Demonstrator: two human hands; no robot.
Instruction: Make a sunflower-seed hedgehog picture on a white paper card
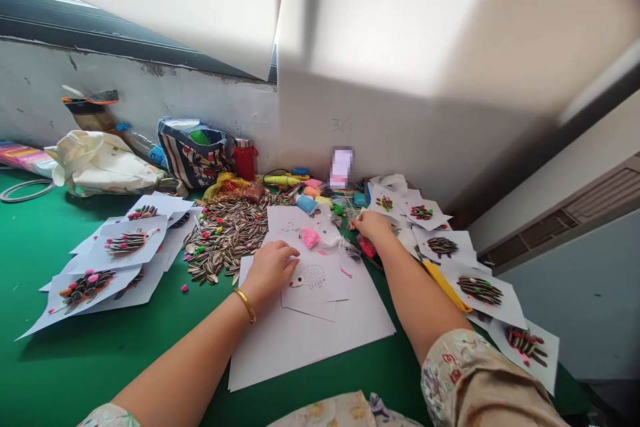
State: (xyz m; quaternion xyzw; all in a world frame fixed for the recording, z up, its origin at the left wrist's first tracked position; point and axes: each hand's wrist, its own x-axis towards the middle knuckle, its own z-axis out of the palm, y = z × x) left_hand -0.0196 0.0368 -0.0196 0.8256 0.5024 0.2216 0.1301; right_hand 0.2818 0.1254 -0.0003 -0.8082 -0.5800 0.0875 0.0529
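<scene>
My left hand (270,270), with a gold bangle at the wrist, rests on the left part of a small white sheet, its fingers apart and nothing seen in them. That sheet bears a drawn hedgehog (313,277) with a dark eye and a red nose, and lies on larger white paper (300,347). A pink clump (310,237) sits above the drawing. My right hand (373,225) reaches among small craft items at the back, fingers pressed together; what they hold, if anything, is too small to name. Beneath it lies a red packet (367,245).
Sunflower seeds (230,233) are heaped left of the paper. Hedgehog pictures with seeds lie at left (127,243) and right (480,290). Yellow-handled scissors (447,287) lie beside my right forearm. A striped bag (195,153), red bottle (245,159) and phone (341,168) stand behind.
</scene>
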